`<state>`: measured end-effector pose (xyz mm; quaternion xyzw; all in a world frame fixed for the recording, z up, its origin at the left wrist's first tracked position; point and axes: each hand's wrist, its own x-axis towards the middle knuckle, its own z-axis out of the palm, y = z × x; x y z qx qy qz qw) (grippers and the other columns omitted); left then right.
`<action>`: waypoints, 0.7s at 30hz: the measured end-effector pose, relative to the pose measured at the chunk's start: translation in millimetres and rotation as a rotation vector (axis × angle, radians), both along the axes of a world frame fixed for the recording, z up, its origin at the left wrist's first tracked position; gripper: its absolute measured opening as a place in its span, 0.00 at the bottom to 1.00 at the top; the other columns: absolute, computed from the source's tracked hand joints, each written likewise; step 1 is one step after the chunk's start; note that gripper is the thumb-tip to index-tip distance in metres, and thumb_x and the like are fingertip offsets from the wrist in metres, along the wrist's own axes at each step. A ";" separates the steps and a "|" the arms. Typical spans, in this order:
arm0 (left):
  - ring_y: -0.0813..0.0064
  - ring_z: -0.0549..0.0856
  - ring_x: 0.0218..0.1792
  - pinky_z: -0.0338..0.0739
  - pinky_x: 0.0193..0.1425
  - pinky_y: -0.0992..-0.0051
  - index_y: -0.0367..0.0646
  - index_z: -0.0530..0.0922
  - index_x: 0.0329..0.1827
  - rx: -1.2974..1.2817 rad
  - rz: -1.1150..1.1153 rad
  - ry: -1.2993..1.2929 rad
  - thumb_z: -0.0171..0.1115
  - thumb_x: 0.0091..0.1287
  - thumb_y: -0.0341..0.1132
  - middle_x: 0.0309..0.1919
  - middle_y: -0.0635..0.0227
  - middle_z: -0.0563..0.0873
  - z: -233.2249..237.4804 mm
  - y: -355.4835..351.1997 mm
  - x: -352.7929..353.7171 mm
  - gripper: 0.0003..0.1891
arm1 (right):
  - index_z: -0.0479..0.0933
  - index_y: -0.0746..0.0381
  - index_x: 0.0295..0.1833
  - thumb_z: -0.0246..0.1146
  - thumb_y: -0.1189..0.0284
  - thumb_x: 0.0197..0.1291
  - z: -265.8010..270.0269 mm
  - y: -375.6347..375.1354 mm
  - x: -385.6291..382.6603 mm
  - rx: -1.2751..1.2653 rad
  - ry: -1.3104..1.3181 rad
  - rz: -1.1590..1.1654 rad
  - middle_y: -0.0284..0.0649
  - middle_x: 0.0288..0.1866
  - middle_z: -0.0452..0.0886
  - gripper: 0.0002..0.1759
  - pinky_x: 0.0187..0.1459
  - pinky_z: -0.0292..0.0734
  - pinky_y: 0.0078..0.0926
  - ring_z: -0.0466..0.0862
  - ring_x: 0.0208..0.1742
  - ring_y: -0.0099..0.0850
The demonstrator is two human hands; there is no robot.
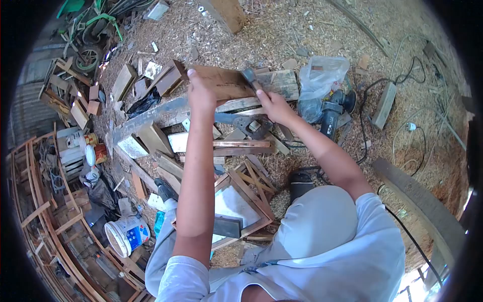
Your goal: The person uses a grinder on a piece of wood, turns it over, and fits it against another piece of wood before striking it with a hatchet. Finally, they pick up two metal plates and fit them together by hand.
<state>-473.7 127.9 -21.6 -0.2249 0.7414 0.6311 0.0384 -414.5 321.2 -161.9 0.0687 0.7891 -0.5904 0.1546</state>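
My left hand [201,95] is closed on the left end of a brown wooden board [224,80], thumb up along its edge. The board is held out in front of me, above a pile of wood offcuts. My right hand [275,106] grips a hammer [248,75] by its handle. The hammer's grey metal head is right at the board's right end. Below my right hand lies a dark metal piece [254,127] with a wood scrap on it. A grey weathered plank [279,83] lies behind the hammer.
An angle grinder [330,117] rests beside a clear plastic bag [322,80], right of my hands, with black cable [363,128] across the sawdust. Near my legs sits a wooden frame with a white panel [234,204]. A white bucket [121,239] lies at left.
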 end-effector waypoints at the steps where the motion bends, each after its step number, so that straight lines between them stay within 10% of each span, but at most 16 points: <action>1: 0.52 0.86 0.61 0.78 0.67 0.61 0.26 0.77 0.66 -0.054 -0.027 0.041 0.32 0.85 0.62 0.61 0.44 0.84 -4.7 -0.3 -4.7 0.42 | 0.79 0.65 0.36 0.52 0.38 0.77 5.4 2.1 -3.3 0.006 0.008 0.008 0.40 0.26 0.80 0.38 0.34 0.75 0.30 0.84 0.30 0.29; 7: 0.49 0.83 0.62 0.73 0.70 0.59 0.22 0.79 0.61 -0.152 0.036 -0.027 0.31 0.85 0.59 0.58 0.38 0.85 4.2 17.8 -7.0 0.42 | 0.75 0.62 0.34 0.50 0.46 0.82 48.8 3.7 -4.6 -0.541 -0.106 -0.076 0.31 0.20 0.73 0.32 0.23 0.69 0.31 0.74 0.18 0.24; 10: 0.54 0.88 0.58 0.82 0.64 0.61 0.27 0.77 0.66 -0.208 0.019 0.033 0.35 0.82 0.64 0.58 0.47 0.86 12.8 22.9 -5.5 0.42 | 0.73 0.60 0.33 0.49 0.47 0.82 48.2 -2.5 11.0 -0.497 0.041 -0.076 0.30 0.20 0.72 0.30 0.23 0.67 0.28 0.72 0.18 0.24; 14: 0.42 0.82 0.64 0.72 0.71 0.58 0.21 0.78 0.62 -0.278 -0.008 -0.003 0.30 0.85 0.60 0.59 0.33 0.84 22.0 30.8 -3.7 0.43 | 0.71 0.59 0.31 0.47 0.42 0.81 2.2 3.2 7.5 -0.204 -0.199 0.035 0.30 0.19 0.71 0.33 0.23 0.68 0.27 0.73 0.18 0.25; 19: 0.48 0.82 0.65 0.74 0.70 0.60 0.24 0.77 0.68 -0.365 0.005 -0.018 0.34 0.83 0.64 0.63 0.39 0.83 17.6 23.7 -7.0 0.44 | 0.68 0.57 0.30 0.46 0.39 0.80 72.5 1.6 -6.3 -0.471 -0.268 -0.061 0.30 0.18 0.68 0.35 0.21 0.68 0.27 0.70 0.16 0.25; 21: 0.34 0.78 0.68 0.69 0.75 0.54 0.21 0.78 0.64 -0.257 -0.006 -0.001 0.29 0.84 0.59 0.62 0.28 0.82 15.6 23.7 -9.1 0.43 | 0.67 0.57 0.29 0.46 0.39 0.80 93.4 0.7 -2.2 -0.510 0.009 -0.066 0.30 0.18 0.67 0.35 0.21 0.67 0.27 0.69 0.15 0.25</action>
